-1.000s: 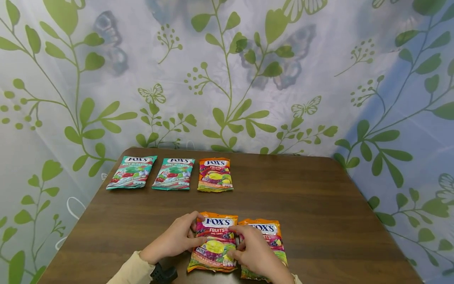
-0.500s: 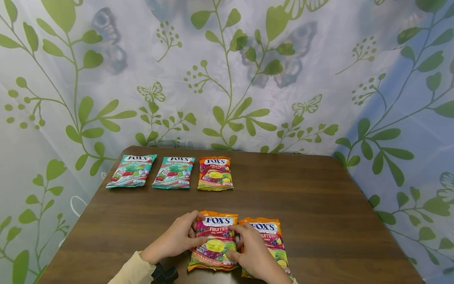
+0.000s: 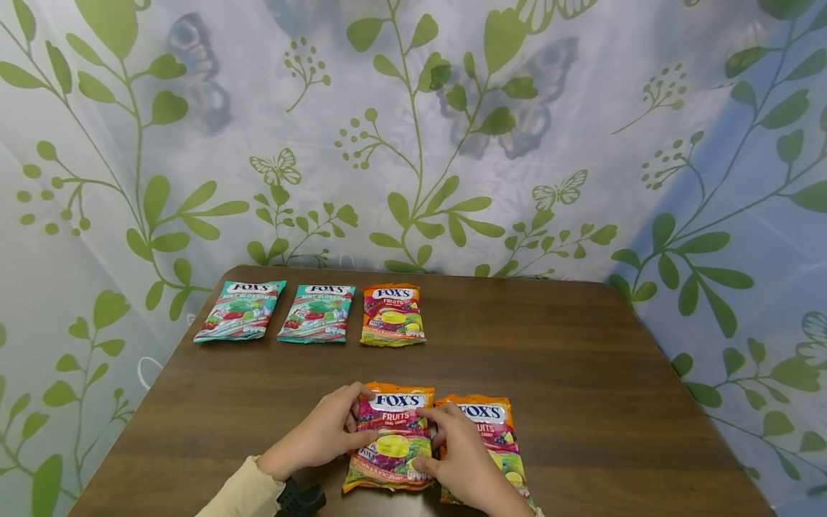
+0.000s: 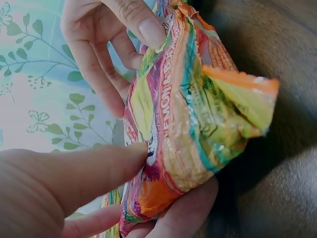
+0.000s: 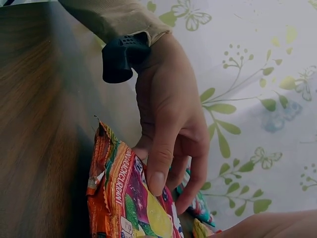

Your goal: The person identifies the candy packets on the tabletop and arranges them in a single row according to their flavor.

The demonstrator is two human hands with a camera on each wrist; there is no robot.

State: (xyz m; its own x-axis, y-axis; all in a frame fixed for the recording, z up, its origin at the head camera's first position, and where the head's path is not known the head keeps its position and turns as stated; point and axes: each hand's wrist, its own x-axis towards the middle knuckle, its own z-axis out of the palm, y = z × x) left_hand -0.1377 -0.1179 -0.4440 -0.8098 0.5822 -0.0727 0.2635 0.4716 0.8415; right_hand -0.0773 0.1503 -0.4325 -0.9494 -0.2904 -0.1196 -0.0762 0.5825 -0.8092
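Note:
A Fox's fruits candy bag (image 3: 393, 449), orange, purple and yellow, lies near the front of the table between both hands. On its left side my left hand (image 3: 323, 436) grips it, thumb over the front and fingers round the edge. From the right my right hand (image 3: 464, 459) holds the opposite edge, also with thumb on the front. In the left wrist view the bag (image 4: 168, 109) is tilted, with fingers under its lower edge. A second fruits bag (image 3: 500, 438) lies just to the right, partly hidden by my right hand.
Along the back left of the brown table (image 3: 549, 359) lie two teal mint blossom bags (image 3: 240, 311) in a row with another fruits bag (image 3: 392, 316). A patterned curtain (image 3: 413, 143) hangs behind. A black strap device (image 3: 301, 498) sits on the left wrist.

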